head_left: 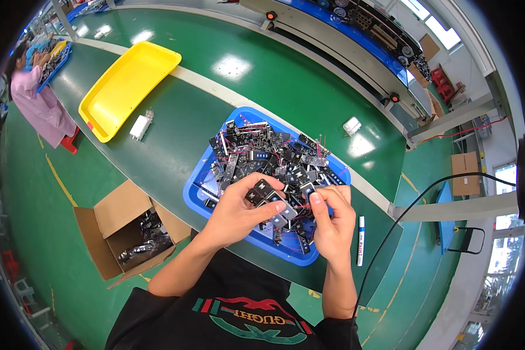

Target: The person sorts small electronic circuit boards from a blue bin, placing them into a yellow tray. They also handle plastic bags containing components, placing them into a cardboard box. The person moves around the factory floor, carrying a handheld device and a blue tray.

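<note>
Left hand, seen from the head: by the left hand [234, 205], a few black blocks [262, 190] are held side by side; they are gripped between the thumb and the bent fingers; grey faces with little dots are shown on some of them
Right hand: by the right hand [335, 223], one small black part [307, 189] is pinched between the thumb and a finger; it is held up close to the black blocks; whether the two are touching cannot be told
Blue tray: both hands are held over the blue tray [192, 188]; it is filled with a messy heap of black pieces [256, 146], and thin red wires are mixed in
Desk: the blue tray is set on the dark green desk [169, 151]
Marker: a white and blue marker [361, 241] is laid on the desk, near the right hand
Yellow tray: a yellow tray [119, 90] is placed farther up the desk, to the left; a small white thing [140, 126] is seen just beside it
Cardboard box: an open cardboard box [104, 248] is seen below the desk's left edge; shiny dark bags [149, 233] are kept inside
Other person: a pink top is worn by a co-worker [36, 114] at the far left
</note>
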`<state>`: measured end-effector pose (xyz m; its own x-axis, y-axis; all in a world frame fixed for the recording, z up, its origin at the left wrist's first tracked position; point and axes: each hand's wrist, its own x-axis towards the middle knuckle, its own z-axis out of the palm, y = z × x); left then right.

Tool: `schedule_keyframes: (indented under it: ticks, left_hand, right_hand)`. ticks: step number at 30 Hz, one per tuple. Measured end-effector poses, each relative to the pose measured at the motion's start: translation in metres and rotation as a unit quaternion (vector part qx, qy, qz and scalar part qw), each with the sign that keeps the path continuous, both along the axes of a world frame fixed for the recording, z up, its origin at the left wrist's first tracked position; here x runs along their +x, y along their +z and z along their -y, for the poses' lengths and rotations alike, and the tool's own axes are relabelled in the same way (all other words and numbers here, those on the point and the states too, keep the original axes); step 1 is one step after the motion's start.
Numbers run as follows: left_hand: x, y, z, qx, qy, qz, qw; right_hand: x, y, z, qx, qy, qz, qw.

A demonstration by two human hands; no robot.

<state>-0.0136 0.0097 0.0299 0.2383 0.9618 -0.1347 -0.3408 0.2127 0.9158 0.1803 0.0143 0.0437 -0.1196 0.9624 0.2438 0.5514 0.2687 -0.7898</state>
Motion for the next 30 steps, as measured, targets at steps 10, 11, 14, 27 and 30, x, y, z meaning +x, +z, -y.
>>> schedule_keyframes:
  ticks: [10, 11, 14, 27, 30]
  left_hand:
    - [-0.002, -0.014, 0.003, -0.003, 0.013, 0.144, 0.989]
    - [0.0, -0.014, 0.005, -0.004, 0.022, 0.144, 0.989]
    - [0.003, -0.016, 0.009, -0.014, 0.062, 0.15, 0.987]
    - [-0.06, -0.025, -0.006, 0.024, 0.214, -0.081, 0.973]
    - [-0.069, -0.046, -0.012, 0.077, 0.258, -0.348, 0.898]
  right_hand:
    - [-0.019, 0.009, 0.002, 0.161, 0.051, 0.178, 0.969]
    - [-0.017, 0.005, 0.003, 0.147, 0.061, 0.158, 0.974]
    - [-0.029, -0.003, 0.004, 0.219, 0.028, 0.166, 0.961]
    - [-0.034, 0.007, -0.015, 0.205, -0.034, 0.24, 0.948]
    - [-0.046, 0.007, -0.025, 0.232, -0.019, 0.286, 0.929]
